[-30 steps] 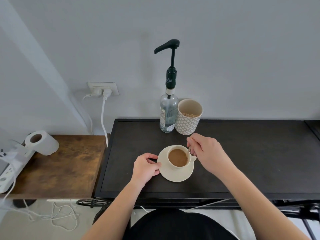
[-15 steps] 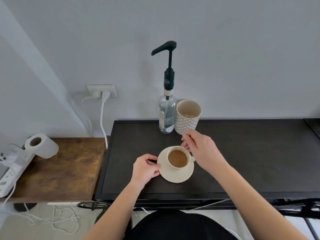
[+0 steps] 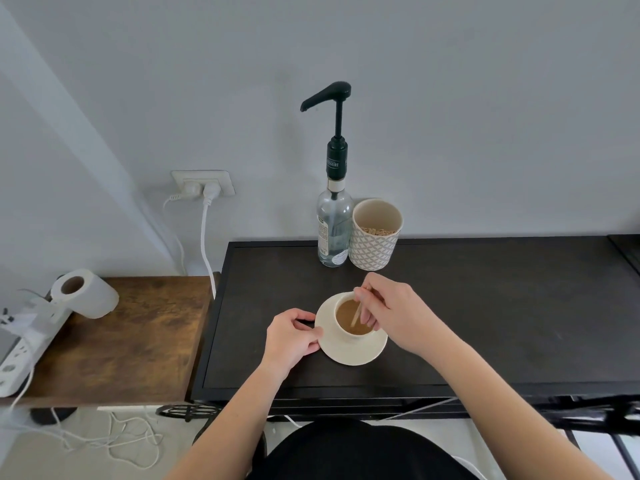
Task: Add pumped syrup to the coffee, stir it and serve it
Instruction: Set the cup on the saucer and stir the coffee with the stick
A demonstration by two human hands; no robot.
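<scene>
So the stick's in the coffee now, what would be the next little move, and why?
Probably swirl the wooden stick around in the coffee. The right hand pinches it with its tip dipped in the cup, and the left hand steadies the saucer, so stirring looks ready to begin.

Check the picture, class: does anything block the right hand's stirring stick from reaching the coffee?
Nothing visible does. The right hand holds the stirring stick with its tip already in the coffee; the left hand grips only the saucer rim.
</scene>
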